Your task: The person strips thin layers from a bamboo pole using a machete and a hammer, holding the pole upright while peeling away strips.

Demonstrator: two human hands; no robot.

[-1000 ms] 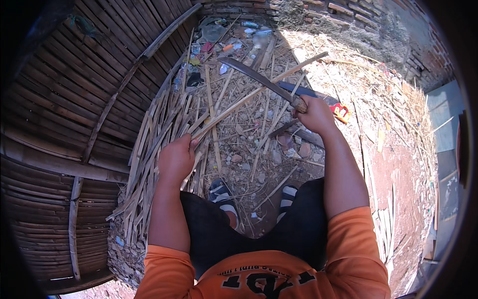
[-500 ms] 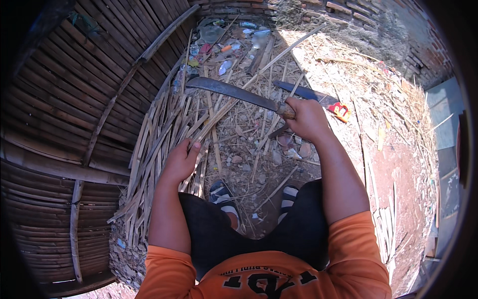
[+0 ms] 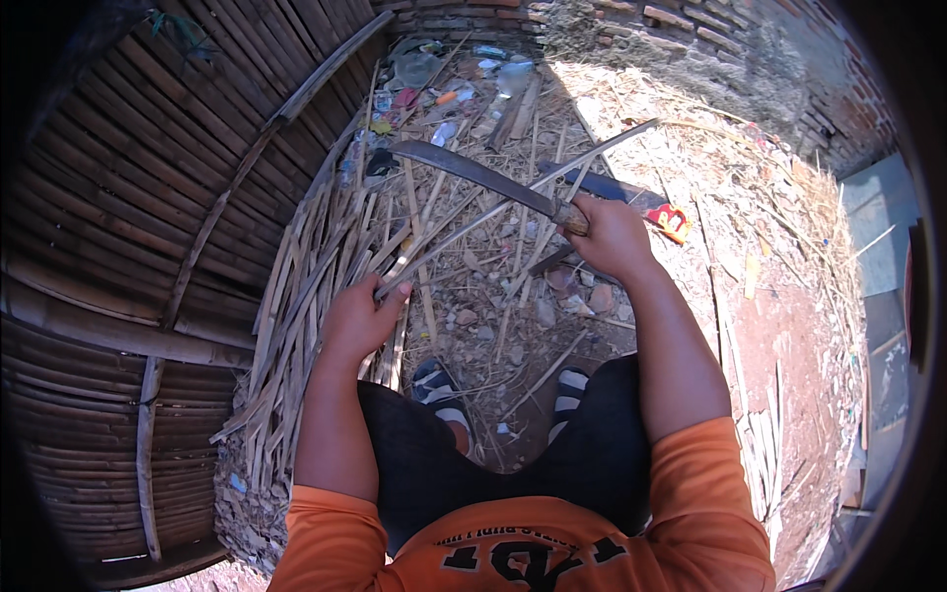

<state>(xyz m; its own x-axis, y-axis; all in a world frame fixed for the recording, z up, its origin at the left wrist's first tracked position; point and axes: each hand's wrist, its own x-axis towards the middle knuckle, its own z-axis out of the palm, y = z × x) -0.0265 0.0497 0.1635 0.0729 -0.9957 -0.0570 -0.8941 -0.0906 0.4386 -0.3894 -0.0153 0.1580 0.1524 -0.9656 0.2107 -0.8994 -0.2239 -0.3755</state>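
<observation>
Fingers of the left hand (image 3: 363, 318): drawn in around the near end of a long, thin wooden strip (image 3: 617, 144), with the thumb on its right side. Fingers of the right hand (image 3: 614, 239): wrapped around the wooden handle of a machete (image 3: 478, 176). The strip slants from the left hand away toward the upper right; the machete's dark, curved blade points toward the upper left and crosses the strip in this view. Whether the two touch at the crossing cannot be told.

Just beyond the right hand, a handsaw (image 3: 602, 185) with a red-and-yellow grip lies on the ground; the far part of the strip passes across its blade as seen from above. Below the right hand are a short dark piece of wood (image 3: 550, 259) and some stones (image 3: 602, 298). A dense pile of split strips (image 3: 296, 306) fills the ground beside the left hand, with further loose strips scattered between the hands.

Nearer the body, two striped sandals (image 3: 434, 383) flank a patch of rubble. Farther out, plastic litter (image 3: 419, 67) and a small orange object (image 3: 447, 98) lie toward the far corner, and sunlit straw (image 3: 681, 104) spreads to the right. A slatted wall (image 3: 99, 197) bounds the left side, a brick wall (image 3: 691, 37) the far side, and blue-grey panels (image 3: 880, 232) the right edge.
</observation>
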